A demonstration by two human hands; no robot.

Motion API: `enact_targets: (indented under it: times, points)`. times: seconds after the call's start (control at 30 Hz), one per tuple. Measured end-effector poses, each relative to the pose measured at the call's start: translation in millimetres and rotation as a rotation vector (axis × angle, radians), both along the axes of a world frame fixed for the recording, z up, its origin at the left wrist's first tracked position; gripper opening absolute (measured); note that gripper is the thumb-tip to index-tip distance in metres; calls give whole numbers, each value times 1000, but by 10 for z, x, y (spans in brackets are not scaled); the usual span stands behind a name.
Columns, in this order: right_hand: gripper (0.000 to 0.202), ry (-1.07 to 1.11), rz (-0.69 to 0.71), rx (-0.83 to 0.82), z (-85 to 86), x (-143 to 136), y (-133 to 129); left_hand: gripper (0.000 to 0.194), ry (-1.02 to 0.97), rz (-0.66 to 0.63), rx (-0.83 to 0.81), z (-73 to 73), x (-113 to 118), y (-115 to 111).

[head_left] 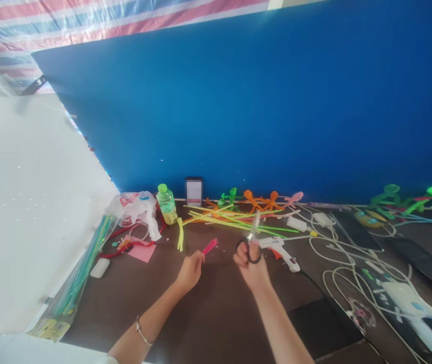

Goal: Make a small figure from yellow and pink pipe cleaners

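Over the brown table my left hand (191, 270) is closed on a short pink strip (210, 246), whose end points up and to the right. My right hand (251, 260) grips black-handled scissors (254, 230), fingers in the loops and blades pointing up, away from me. The blades are a little blurred. A white glue gun (286, 254) lies just right of the scissors. Beyond both hands is a loose pile of yellow, green and orange strips (234, 221). A bent yellow piece (180, 235) lies beyond my left hand.
A green-capped bottle (168, 206), plastic bag (136, 207) and phone (194, 192) stand along the blue panel (238, 101). Left lies a long pack of green strips (83, 273). White cables (337, 268), dark tablets and a black pad (324, 326) cover the right; small orange and green figures stand behind.
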State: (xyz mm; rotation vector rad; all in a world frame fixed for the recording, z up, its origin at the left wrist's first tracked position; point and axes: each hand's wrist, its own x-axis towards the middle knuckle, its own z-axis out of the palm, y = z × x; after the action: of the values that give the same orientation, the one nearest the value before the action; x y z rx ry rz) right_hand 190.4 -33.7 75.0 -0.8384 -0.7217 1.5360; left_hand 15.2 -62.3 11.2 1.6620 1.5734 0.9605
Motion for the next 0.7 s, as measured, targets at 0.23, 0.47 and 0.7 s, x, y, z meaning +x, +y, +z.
enact_targets:
  times: [0.23,0.47,0.7]
  points:
    - [38,-878,242,-51,-205,246,191,41,-656,-72,-325,22,-54,54]
    - [27,-1083,-181,291,-419,-8,80,46,-650,-113,-385,67,-64,23]
    - [33,-511,4,84,-287,-343,11,45,-242,-188,-159,155,0,-68]
